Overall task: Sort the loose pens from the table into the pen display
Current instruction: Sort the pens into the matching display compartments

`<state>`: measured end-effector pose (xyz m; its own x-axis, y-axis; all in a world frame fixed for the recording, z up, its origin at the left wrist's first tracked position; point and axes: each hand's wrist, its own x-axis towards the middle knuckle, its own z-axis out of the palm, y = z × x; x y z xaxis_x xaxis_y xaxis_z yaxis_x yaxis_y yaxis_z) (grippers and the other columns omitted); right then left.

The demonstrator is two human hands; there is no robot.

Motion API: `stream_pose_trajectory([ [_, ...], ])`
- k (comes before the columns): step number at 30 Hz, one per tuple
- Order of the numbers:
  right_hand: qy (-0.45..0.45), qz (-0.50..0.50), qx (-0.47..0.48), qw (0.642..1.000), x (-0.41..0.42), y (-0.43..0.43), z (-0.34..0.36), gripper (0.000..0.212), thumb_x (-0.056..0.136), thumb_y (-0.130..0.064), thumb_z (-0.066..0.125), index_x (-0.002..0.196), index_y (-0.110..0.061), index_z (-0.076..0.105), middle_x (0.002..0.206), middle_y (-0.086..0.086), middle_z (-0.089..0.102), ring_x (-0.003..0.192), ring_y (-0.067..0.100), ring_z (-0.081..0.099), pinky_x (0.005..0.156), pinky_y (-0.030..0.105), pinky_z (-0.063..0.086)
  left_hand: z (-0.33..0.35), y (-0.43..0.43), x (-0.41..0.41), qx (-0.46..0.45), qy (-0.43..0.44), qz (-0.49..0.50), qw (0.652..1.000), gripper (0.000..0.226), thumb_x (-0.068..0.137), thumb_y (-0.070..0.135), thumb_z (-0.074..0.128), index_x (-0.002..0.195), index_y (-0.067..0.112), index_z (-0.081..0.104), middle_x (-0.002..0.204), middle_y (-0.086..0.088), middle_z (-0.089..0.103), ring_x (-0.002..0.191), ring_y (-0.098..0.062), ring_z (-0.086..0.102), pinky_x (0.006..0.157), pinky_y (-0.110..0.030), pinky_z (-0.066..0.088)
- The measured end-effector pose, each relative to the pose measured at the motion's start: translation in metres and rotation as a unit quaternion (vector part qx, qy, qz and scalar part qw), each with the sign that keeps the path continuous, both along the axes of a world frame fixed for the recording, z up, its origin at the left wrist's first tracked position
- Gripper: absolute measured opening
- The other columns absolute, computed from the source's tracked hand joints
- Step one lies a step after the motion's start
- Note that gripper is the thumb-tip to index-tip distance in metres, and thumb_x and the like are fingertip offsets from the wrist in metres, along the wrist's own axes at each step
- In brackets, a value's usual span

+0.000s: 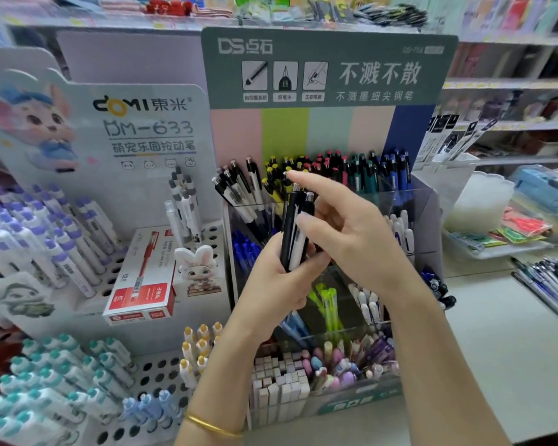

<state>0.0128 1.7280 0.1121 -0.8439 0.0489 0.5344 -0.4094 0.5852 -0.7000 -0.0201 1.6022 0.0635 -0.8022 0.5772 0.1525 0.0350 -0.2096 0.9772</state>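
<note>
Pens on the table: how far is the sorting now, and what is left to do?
Done: the display already holds many pens. In hand: the left hand grips a bunch; the right hand touches it. Left: loose pens lie on the table.

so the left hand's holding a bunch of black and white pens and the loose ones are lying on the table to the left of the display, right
Not quite. The head view shows the loose pens lying on the table to the right of the pen display, not the left. The rest stands: the left hand holds a bunch of black and white pens.
</note>
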Motion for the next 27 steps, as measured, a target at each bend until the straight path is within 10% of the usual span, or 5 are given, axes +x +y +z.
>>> stream_pose_trajectory([
  [10,-0.049,0.061,-0.109,0.991,-0.010,0.003,-0.003,0.018,0.098,-0.012,0.049,0.106,-0.028,0.046,0.075,0.003,0.058,0.050,0.020,0.058,0.044,0.031,0.049,-0.006,-0.008,-0.008,0.087,-0.057,-0.133,0.986,0.045,0.089,0.056,0.052,0.091,0.011,0.053,0.073,0.001,0.043,0.049,-0.006,0.036,0.044,-0.016,0.033],
  [27,0.049,0.073,-0.201,0.976,-0.016,0.007,-0.014,0.016,0.095,-0.014,0.046,0.108,-0.022,0.047,0.087,0.020,0.051,0.052,0.025,0.052,0.041,0.028,0.046,-0.004,-0.009,-0.017,0.003,-0.045,0.103,0.994,0.049,0.093,0.043,0.056,0.121,0.004,0.052,0.089,-0.018,0.060,0.074,-0.026,0.059,0.064,-0.033,0.052],
])
